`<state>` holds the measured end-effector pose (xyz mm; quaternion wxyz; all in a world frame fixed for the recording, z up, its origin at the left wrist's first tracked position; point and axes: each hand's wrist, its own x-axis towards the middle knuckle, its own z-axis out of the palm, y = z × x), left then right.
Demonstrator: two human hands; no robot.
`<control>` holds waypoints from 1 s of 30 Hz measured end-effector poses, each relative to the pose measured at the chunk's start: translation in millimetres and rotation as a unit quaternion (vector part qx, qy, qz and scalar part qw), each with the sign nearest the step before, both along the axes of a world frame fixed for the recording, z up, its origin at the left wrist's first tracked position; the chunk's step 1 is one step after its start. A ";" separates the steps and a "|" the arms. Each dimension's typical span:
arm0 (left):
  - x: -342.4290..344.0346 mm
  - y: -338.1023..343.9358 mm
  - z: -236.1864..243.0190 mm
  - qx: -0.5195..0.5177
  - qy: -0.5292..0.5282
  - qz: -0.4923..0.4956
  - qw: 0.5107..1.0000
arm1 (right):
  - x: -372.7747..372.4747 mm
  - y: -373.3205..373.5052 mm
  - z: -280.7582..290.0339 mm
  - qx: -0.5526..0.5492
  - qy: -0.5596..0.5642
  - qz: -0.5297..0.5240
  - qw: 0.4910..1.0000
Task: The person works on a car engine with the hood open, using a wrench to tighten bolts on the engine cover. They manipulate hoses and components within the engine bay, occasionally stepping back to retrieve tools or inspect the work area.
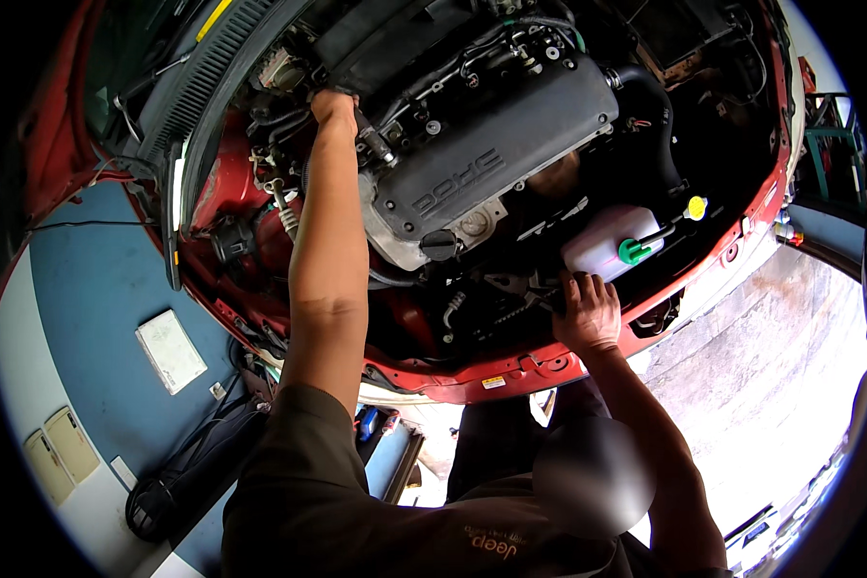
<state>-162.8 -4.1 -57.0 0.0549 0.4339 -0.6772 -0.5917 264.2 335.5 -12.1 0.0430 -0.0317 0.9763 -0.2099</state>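
My left hand (334, 104) reaches far into the engine bay, at the back left of the black engine cover (511, 140). Its fingers curl down among the parts there, and what they grip is hidden. A dark rod-shaped thing with a metal end (376, 140) slants down right beside that hand; whether it is held I cannot make out. On the red front edge of the car (433, 387) rests my right hand (589, 313), open, fingers stretched forward and slightly apart. Just beyond its fingertips is a whitish fluid reservoir (602, 243) with a green cap (634, 251).
A black oil filler cap (440, 245) sits near the cover's front left. Behind the reservoir is a yellow cap (696, 208); a thick black hose (660, 125) bends along the right. Cables (178, 482) hang by the blue wall (96, 279) at left.
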 end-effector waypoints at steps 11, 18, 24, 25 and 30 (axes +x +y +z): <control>25.7 21.9 17.2 -0.015 0.079 -0.017 0.997 | 1.0 0.1 -0.7 0.005 -0.007 -0.006 1.000; 30.4 13.4 10.6 0.022 0.039 -0.042 0.998 | -0.7 0.9 0.5 0.005 -0.009 -0.012 1.000; 35.7 19.4 26.9 0.010 0.005 -0.081 0.997 | -2.4 -4.2 4.6 0.009 -0.015 -0.013 1.000; 41.4 13.2 29.3 0.036 -0.018 -0.059 0.997 | 1.2 -5.6 1.2 0.014 -0.017 -0.008 1.000; 98.2 8.1 66.8 -0.023 0.063 -0.193 0.979 | 4.2 2.1 1.7 0.027 -0.032 -0.009 0.999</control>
